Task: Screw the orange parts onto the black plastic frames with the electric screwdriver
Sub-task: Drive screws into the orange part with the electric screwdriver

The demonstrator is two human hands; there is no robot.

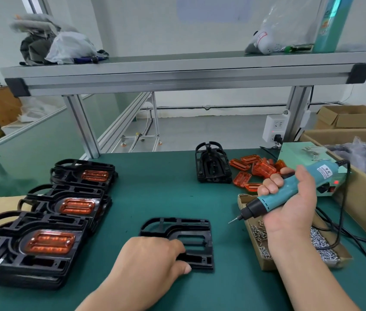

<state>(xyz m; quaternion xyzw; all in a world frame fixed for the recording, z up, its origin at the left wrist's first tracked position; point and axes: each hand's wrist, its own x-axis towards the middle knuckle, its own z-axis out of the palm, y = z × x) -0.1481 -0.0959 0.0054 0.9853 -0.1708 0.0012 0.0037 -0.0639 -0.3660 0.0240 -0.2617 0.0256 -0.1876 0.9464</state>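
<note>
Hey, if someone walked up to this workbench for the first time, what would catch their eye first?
Probably the teal electric screwdriver gripped in the right hand, by an open box of screws at the right. Next come the bright orange parts set in the stacked black frames along the left edge. Then the left hand, holding a bare black frame at centre front.
</note>
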